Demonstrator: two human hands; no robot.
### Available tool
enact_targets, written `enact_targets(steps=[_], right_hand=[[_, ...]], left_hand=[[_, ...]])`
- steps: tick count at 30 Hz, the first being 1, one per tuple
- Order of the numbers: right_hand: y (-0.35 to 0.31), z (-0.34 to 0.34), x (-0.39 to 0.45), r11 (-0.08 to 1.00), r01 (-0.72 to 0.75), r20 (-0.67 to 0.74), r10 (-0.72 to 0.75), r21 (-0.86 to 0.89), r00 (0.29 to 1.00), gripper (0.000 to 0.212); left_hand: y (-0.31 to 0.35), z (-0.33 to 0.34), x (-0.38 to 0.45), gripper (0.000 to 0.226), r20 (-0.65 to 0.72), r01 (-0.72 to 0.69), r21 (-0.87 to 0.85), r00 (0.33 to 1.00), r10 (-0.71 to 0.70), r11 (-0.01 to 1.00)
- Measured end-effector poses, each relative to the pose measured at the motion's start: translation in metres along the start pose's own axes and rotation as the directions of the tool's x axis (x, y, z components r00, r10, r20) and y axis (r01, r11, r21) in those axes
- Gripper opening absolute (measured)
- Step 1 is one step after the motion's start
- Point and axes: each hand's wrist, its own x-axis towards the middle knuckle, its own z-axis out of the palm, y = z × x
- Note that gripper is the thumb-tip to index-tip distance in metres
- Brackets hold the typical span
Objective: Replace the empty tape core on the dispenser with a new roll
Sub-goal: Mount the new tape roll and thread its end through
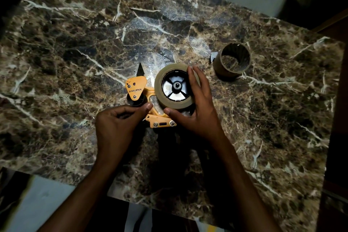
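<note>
Marble worktop point(75, 43), dark brown with white veins, is carrying everything. Orange metal tape dispenser point(136, 88) is lying flat near centre, toward the near edge. Right hand point(195, 111) is curling thumb and fingers around the tan tape roll point(160, 88) sitting on the dispenser's black hub. Left hand point(116, 120) is pinching loosely beside the dispenser's roller; contents unclear. Empty brown cardboard core point(218, 62) is standing apart, toward the right edge.

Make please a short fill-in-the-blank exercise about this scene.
1. The new tape roll sits on the ____ dispenser.
2. The empty core stands to the ____ of the dispenser.
3. The ____ hand grips the roll; the left hand is by the frame.

Missing words: orange; right; right
</note>
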Motion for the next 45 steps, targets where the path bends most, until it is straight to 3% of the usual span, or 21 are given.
enact_targets(steps=[8, 11, 13, 22, 27, 30, 36, 45], right_hand=[[-0.004, 0.005, -0.004, 1.0, -0.001, -0.058, 0.001, -0.005, 0.998, 0.111], [-0.004, 0.003, -0.005, 1.0, -0.01, -0.047, 0.009, -0.017, 0.999, 0.11], [-0.004, 0.003, -0.004, 1.0, -0.009, -0.047, 0.008, -0.024, 0.999, 0.11], [-0.007, 0.004, -0.001, 0.996, -0.001, -0.045, -0.003, -0.089, 0.999, 0.11], [-0.009, 0.008, -0.005, 0.999, -0.019, 0.014, 0.02, -0.035, 1.0, 0.141], [-0.01, 0.014, -0.005, 0.994, 0.014, -0.009, -0.015, -0.106, 1.0, 0.153], [-0.02, 0.03, -0.009, 0.992, -0.027, -0.088, 0.016, -0.122, 0.996, 0.149], [-0.044, 0.024, -0.017, 0.985, -0.16, -0.015, 0.159, -0.066, 0.987, 0.143]], left_hand=[[0.003, 0.011, -0.001, 0.024, -0.067, 0.174, 0.041, 0.983, -0.171, 0.984], [0.001, 0.012, 0.001, 0.015, -0.096, 0.176, 0.069, 0.981, -0.169, 0.982], [-0.003, 0.012, 0.004, 0.023, -0.125, 0.171, 0.077, 0.979, -0.16, 0.982], [-0.012, -0.019, 0.016, 0.018, 0.106, -0.105, 0.151, 0.99, 0.089, 0.983], [-0.017, -0.031, 0.029, 0.016, 0.23, -0.216, 0.173, 0.958, 0.174, 0.961], [-0.02, -0.038, 0.037, 0.014, 0.303, -0.287, 0.208, 0.928, 0.217, 0.935], [-0.023, -0.056, 0.047, 0.017, 0.379, -0.445, 0.259, 0.863, 0.333, 0.857], [-0.025, -0.071, 0.061, 0.009, 0.418, -0.54, 0.29, 0.814, 0.403, 0.79]])
